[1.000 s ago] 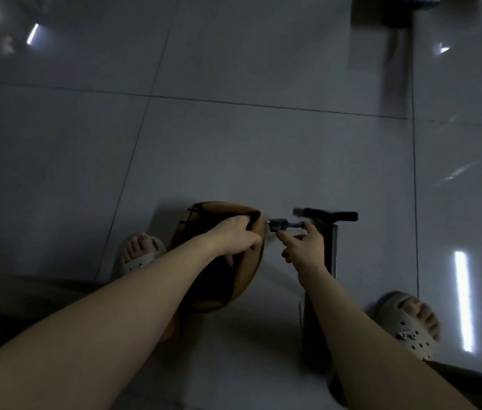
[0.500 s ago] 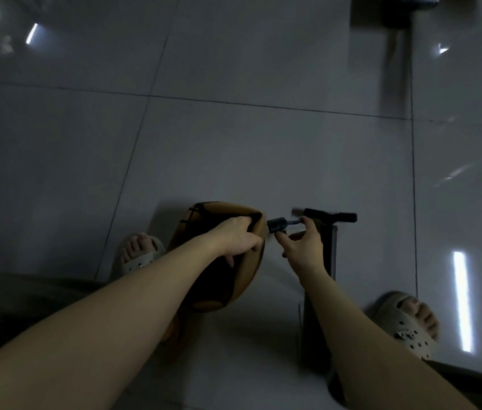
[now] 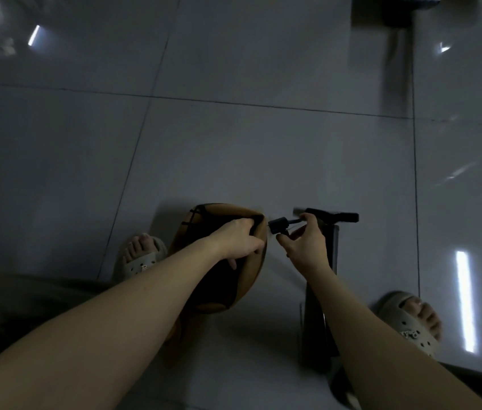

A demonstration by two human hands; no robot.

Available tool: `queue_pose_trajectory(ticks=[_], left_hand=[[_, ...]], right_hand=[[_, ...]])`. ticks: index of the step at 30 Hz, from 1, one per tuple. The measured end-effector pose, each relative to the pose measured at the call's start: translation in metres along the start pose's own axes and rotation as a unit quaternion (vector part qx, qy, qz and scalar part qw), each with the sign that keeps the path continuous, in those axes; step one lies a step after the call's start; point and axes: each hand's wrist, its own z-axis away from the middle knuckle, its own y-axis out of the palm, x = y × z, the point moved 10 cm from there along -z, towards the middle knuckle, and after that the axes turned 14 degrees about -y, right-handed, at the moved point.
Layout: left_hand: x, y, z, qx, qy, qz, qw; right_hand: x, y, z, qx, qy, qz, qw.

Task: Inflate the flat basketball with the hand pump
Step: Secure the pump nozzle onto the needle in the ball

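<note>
The flat orange-and-black basketball [image 3: 251,279] is folded in on itself and stands on edge on the floor. My left hand [image 3: 238,239] grips its upper rim. The black pump nozzle [image 3: 278,225] sits right at the ball's top right edge, pinched by the fingers of my right hand [image 3: 305,242]. Whether its needle is inside the valve I cannot tell. The black hand pump [image 3: 334,247] stands upright just behind my right hand, its T-handle [image 3: 343,216] level and untouched; my right forearm hides the lower barrel.
Glossy grey tiled floor [image 3: 263,149] all around, dimly lit. My left foot [image 3: 139,255] in a pale sandal is left of the ball, my right foot [image 3: 411,321] right of the pump. A dark object [image 3: 396,13] stands at the top right.
My right hand has brought the nozzle left, up against the ball's edge, and its fingers have shifted on it. My left hand and the ball have stayed put.
</note>
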Motion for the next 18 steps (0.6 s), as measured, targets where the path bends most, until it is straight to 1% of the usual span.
queue_pose_trajectory(ticks=[7,9,14,18], left_hand=[[0.0,0.0,-0.001,-0.012,0.014,-0.038,0.999],[-0.002,-0.001,-0.001,-0.011,0.016,-0.041,0.999],[-0.002,0.0,-0.002,-0.01,0.018,-0.039,0.999],[-0.001,0.002,-0.006,0.007,0.022,-0.024,0.999]], right_hand=[[0.01,-0.001,-0.01,0.039,-0.055,0.073,0.995],[0.013,0.002,-0.011,0.046,-0.073,0.078,0.993],[0.023,0.005,-0.008,0.051,-0.085,0.085,0.991],[0.023,0.008,-0.011,0.062,-0.07,0.058,0.994]])
